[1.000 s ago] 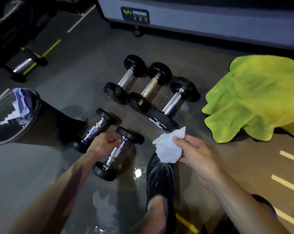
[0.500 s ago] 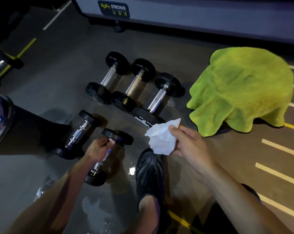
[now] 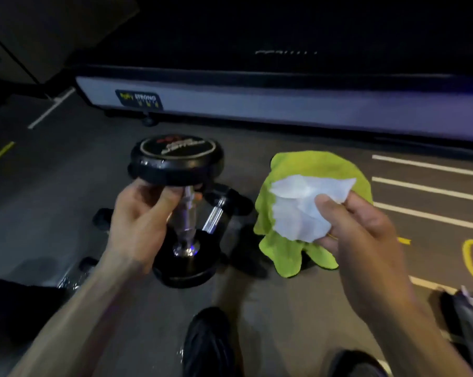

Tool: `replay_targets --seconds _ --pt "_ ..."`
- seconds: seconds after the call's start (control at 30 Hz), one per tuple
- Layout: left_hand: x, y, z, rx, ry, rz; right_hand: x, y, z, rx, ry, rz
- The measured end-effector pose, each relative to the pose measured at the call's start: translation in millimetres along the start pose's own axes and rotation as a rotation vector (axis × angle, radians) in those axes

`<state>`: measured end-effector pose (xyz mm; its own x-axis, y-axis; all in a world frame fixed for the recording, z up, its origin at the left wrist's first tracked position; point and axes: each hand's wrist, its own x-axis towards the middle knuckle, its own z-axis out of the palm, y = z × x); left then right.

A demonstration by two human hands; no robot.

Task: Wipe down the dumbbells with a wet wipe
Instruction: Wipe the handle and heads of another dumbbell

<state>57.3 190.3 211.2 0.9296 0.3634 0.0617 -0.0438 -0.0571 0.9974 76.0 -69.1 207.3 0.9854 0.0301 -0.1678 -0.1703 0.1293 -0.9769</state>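
A dumbbell (image 3: 177, 210) has been lifted upright off the floor, gripped by the left hand (image 3: 137, 219); right of it, the wet wipe (image 3: 303, 208) is pinched by the right hand (image 3: 366, 240), ready for wiping.

- Both arms are bare all the way down to the hands, so no sleeves, gloves, watch or bands that I can make out.
- Left hand (image 3: 137, 227) and right hand (image 3: 366, 240) both look plain, no rings visible, though it's dim and a bit blurry.
- Below and between the hands there's a black shoe (image 3: 211, 346), glossy-ish, looks like a clog type.
- Lower right, under the right forearm, a dark rounded bit (image 3: 357, 363), can't tell what it is.
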Motion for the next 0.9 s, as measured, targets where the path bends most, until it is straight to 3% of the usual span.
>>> replay_targets --seconds 0.17,0.37,0.57,0.77,0.9 --pt "46 54 76 -0.14 -0.116 0.153 8 -5 -37 0.055 0.214 -0.065" --pt "61 54 155 -0.286 -0.193 0.088 15 -2 -64 0.054 0.351 -0.095" --pt "63 32 187 -0.272 -0.193 0.017 24 8 -84 0.004 0.43 -0.088" --pt "71 33 189 -0.244 -0.203 0.031 30 -10 -91 0.068 0.262 -0.128" --pt "75 33 191 -0.286 -0.191 0.003 34 -31 -89 0.321 -0.106 -0.116"
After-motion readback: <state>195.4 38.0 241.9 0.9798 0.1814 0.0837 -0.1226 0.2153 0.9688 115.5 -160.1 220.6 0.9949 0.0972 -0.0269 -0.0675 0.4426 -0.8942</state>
